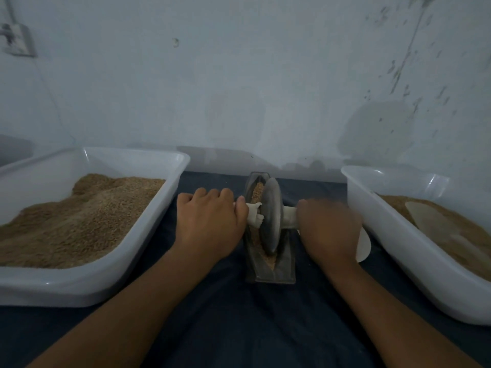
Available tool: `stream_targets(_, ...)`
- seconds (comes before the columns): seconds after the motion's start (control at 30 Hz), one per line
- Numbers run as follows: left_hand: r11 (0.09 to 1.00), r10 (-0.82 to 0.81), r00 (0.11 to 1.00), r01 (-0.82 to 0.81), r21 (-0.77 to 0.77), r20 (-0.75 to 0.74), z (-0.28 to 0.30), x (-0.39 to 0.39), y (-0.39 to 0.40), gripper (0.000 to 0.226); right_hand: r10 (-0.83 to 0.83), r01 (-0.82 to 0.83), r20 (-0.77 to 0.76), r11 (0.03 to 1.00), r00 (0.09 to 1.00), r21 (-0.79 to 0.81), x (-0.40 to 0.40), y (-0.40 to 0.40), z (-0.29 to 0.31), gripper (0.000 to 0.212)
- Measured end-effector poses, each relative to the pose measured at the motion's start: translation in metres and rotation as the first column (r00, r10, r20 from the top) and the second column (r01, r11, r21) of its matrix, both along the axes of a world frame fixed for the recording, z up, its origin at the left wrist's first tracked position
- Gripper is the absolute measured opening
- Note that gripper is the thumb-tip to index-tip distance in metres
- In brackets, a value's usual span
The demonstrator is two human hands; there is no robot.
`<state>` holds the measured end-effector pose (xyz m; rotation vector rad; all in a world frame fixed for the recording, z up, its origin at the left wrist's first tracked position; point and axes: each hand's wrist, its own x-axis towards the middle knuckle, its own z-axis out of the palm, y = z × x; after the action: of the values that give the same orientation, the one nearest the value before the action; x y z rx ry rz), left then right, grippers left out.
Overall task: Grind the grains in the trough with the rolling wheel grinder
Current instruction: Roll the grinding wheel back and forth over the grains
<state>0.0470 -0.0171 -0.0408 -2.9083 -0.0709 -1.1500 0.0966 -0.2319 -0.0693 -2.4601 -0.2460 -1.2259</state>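
Nearest you, the narrow metal trough [269,264] sits on the dark cloth [225,309], lengthwise away from you, with crushed grains [257,192] lying along its groove. The rolling wheel [271,216] stands upright in the groove, about midway along the trough. Your left hand [210,221] is curled round the pale axle handle [253,215] on the left of the wheel; your right hand [328,229], blurred, wraps the handle stub on the right. Both grips are clamped on the axle.

The wheel looks heavy, rigid metal and should crush by its own weight; hold close to the hub on both sides and keep the pressure even, or it may tip against the trough wall.

Left of the trough, a white tub [170,208] holds heaped grain. Right of it, a second tub [356,197] holds grain and a pale scoop [435,221].
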Motion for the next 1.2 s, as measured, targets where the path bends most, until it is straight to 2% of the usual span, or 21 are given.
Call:
stream_targets(0.17, 0.998, 0.028, 1.000, -0.028, 0.057, -0.001, -0.001, 0.016, -0.001, 0.047, -0.062, 0.052, -0.075, 0.992, 0.995, -0.119, 0.011, 0.002, 0.003, 0.045)
stream_targets(0.3, 0.996, 0.052, 0.999, -0.051, 0.067, -0.013, -0.002, 0.033, 0.000, 0.049, -0.156, 0.103, -0.160, 0.949, 0.975, -0.298, 0.025, 0.002, 0.008, 0.043)
stream_targets(0.53, 0.997, 0.057, 0.997, -0.054, 0.063, -0.043, -0.001, 0.058, 0.001, 0.045, -0.146, 0.035, -0.284, 0.932, 0.948, -0.362, 0.047, 0.006, 0.022, 0.044)
stream_targets(0.63, 0.997, 0.051, 0.998, -0.049, 0.064, -0.038, 0.000, 0.066, 0.002, 0.045, -0.146, 0.011, -0.361, 0.937, 0.921, -0.350, 0.059, 0.006, 0.027, 0.045)
stream_targets(0.77, 0.993, 0.053, 0.997, -0.046, 0.113, -0.058, 0.005, 0.076, 0.002, 0.042, -0.118, 0.012, -0.519, 0.979, 0.846, -0.204, 0.072, 0.006, 0.037, 0.057)
stream_targets(0.9, 0.995, 0.045, 0.997, -0.039, 0.093, -0.055, 0.008, 0.088, 0.004, 0.036, -0.100, -0.023, -0.609, 0.981, 0.787, -0.192, 0.082, 0.008, 0.043, 0.060)
stream_targets(1.1, 0.995, 0.019, 0.999, -0.015, 0.101, -0.045, 0.007, 0.088, 0.002, 0.042, -0.116, 0.013, -0.585, 0.984, 0.803, -0.177, 0.084, 0.010, 0.040, 0.061)
stream_targets(1.2, 0.989, 0.017, 1.000, -0.014, 0.145, -0.016, 0.002, 0.083, 0.003, 0.034, -0.103, -0.010, -0.538, 0.979, 0.837, -0.203, 0.078, 0.009, 0.036, 0.055)
